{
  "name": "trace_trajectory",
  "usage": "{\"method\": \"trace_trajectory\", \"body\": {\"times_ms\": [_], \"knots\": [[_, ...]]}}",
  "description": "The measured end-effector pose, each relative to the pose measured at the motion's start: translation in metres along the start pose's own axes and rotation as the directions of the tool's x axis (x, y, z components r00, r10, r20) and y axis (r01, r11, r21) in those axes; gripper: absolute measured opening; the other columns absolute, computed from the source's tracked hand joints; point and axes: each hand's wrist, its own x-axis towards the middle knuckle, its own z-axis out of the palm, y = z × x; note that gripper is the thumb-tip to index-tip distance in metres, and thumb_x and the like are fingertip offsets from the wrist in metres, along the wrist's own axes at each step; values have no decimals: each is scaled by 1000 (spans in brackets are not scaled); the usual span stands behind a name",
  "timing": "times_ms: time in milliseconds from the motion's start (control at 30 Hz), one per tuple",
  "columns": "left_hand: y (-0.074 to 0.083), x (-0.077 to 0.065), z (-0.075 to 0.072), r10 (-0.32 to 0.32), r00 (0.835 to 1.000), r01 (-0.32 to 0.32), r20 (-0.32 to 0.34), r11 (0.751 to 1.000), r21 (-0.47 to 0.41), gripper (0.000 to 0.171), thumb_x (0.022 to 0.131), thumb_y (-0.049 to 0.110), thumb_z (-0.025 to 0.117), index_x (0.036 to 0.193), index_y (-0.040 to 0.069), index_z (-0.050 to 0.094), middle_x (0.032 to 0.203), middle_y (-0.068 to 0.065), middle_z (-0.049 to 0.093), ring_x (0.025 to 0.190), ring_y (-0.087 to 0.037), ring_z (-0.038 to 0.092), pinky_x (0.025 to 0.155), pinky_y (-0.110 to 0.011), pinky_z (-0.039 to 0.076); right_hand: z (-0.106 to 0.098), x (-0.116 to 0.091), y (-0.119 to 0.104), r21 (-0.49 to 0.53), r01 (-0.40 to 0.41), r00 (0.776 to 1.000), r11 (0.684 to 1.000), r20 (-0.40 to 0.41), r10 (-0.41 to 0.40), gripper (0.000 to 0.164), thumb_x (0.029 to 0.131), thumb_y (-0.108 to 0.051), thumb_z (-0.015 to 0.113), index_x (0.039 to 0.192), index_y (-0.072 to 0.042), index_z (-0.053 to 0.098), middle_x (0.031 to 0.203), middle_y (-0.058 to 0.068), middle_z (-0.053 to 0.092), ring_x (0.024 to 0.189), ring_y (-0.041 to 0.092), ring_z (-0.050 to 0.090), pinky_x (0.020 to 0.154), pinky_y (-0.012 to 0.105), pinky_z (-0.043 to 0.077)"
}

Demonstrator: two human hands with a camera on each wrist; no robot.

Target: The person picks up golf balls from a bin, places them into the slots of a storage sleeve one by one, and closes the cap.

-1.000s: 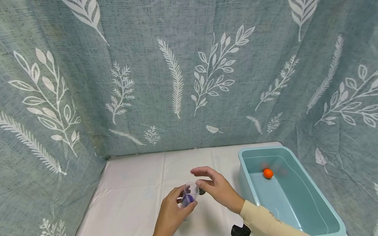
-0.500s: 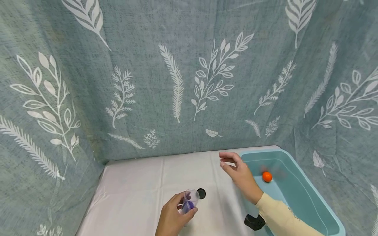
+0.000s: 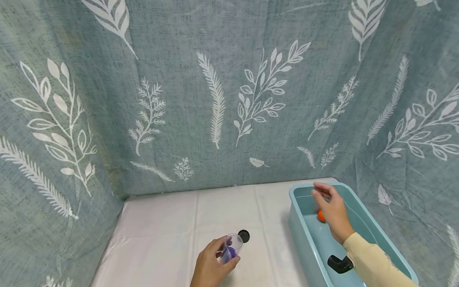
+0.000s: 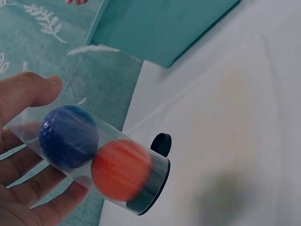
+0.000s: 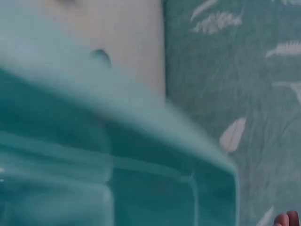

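Note:
In the head view, my left hand (image 3: 212, 264) grips a clear plastic tube (image 3: 234, 240) with its mouth facing up. Seen from the left wrist, a blue ball (image 4: 69, 136) sits in the tube near the fingers. An orange ball (image 4: 121, 169) lies below it, by the black cap (image 4: 162, 189) at the bottom end. My right hand (image 3: 333, 211) hovers over the blue bin (image 3: 309, 227), fingers loosely bent, with nothing visible in them. Only its fingertips (image 5: 288, 219) show in the right wrist view. Another orange ball (image 3: 321, 216) is in the bin, partly hidden by that hand.
A round black lid (image 3: 244, 236) lies on the white cloth-covered table (image 3: 161, 231), just beyond the tube. Grey-green leaf-patterned curtains (image 3: 186, 119) enclose the back and sides. The bin's tall walls stand along the table's right side.
My right hand has moved away from the tube, rightward to above the bin. The black lid behind it has come into full view. My left hand keeps holding the tube in nearly the same place.

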Motion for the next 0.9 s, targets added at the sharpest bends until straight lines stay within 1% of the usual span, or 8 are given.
{"method": "trace_trajectory", "body": {"times_ms": [67, 167, 267, 433, 567, 633, 733, 900], "knots": [[-1, 0, 0, 6, 1000, -6, -2, 1000, -3, 51, 73, 27, 82, 116, 6, 63, 104, -2, 65, 89, -18, 63, 73, -25, 56, -6, 3, 9, -31, -36, 999, 999, -36, 35, 57, 95, -45, 52, 138, -9, 42, 132, 11, 45, 113, 19, 44, 84, 20, 45], [-2, -1, 0, 13, 1000, -13, -11, 1000, -12, 51, 73, 27, 82, 115, 5, 63, 102, -1, 65, 89, -16, 63, 73, -25, 56, -13, 6, 23, -46, -108, 993, 993, -62, 105, 62, 95, -45, 51, 142, -6, 37, 136, 14, 38, 119, 25, 40, 94, 34, 42], [-2, -2, -1, 0, 1000, -1, -16, 1000, -21, 52, 73, 28, 82, 116, 5, 63, 102, -1, 65, 90, -16, 62, 74, -25, 56, -16, 10, 38, -39, -198, 978, 979, -69, 195, 69, 96, -44, 51, 145, -2, 29, 142, 20, 29, 126, 33, 33, 101, 47, 36], [-3, -2, -2, -31, 1000, 31, -5, 999, -30, 54, 73, 29, 82, 117, 4, 63, 103, -1, 65, 92, -18, 63, 75, -24, 55, -17, 14, 62, -28, -337, 938, 941, -100, 333, 74, 95, -38, 54, 147, 2, 20, 147, 27, 17, 132, 40, 25, 107, 54, 30], [-3, -2, -3, -37, 999, 37, 3, 999, -24, 54, 73, 29, 82, 117, 3, 62, 104, -2, 65, 92, -20, 63, 76, -23, 55, -17, 17, 77, -35, -429, 901, 903, -86, 425, 80, 93, -36, 57, 148, 4, 15, 148, 31, 9, 132, 45, 23, 108, 58, 26], [-3, -2, -3, -36, 999, 36, 6, 999, -18, 54, 74, 29, 81, 117, 3, 62, 105, -2, 65, 92, -20, 63, 76, -23, 55, -17, 18, 83, -31, -460, 886, 887, -80, 457, 81, 92, -36, 58, 148, 5, 15, 148, 32, 7, 131, 46, 22, 109, 59, 24], [-4, -2, -4, -30, 1000, 30, 3, 1000, -5, 54, 74, 30, 81, 117, 3, 62, 105, -3, 65, 91, -19, 63, 75, -23, 56, -17, 21, 94, -27, -482, 874, 876, -87, 479, 81, 91, -34, 60, 147, 6, 17, 146, 33, 6, 130, 46, 20, 109, 59, 22], [-4, -2, -6, -9, 1000, 10, -8, 1000, 23, 53, 73, 30, 81, 116, 3, 63, 106, -5, 65, 90, -21, 64, 72, -25, 56, -13, 24, 110, -26, -473, 879, 881, -87, 469, 75, 90, -24, 62, 144, 9, 22, 143, 35, 9, 126, 47, 22, 108, 59, 24]]}}
